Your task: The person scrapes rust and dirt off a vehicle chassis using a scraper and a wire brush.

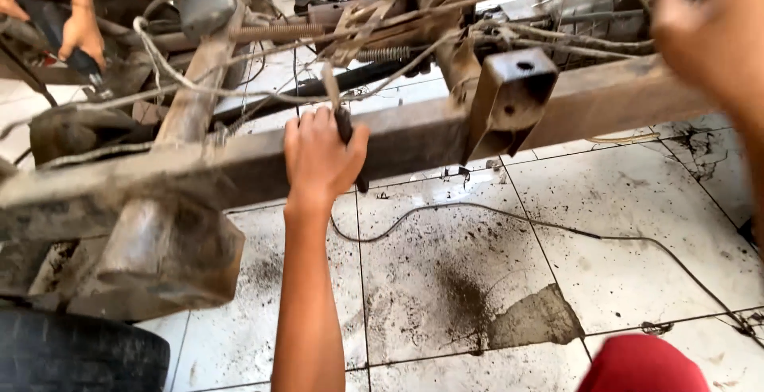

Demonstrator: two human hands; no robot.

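While gripped, the dark tool handle [344,133] sits inside left hand [321,157] fingers [306,125].

Above the rusty frame rail [414,133] — wires [239,89], springs [382,51] and a bracket [509,93] crowd the space, gaps hard to judge. Below the rail, tiled floor [637,257] open — one loose cable [557,229], tyre [76,352] at left.

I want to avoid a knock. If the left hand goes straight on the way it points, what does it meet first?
Probably the rusty frame rail: the left hand, gripping a dark tool handle, points up at it. Depth is unclear.
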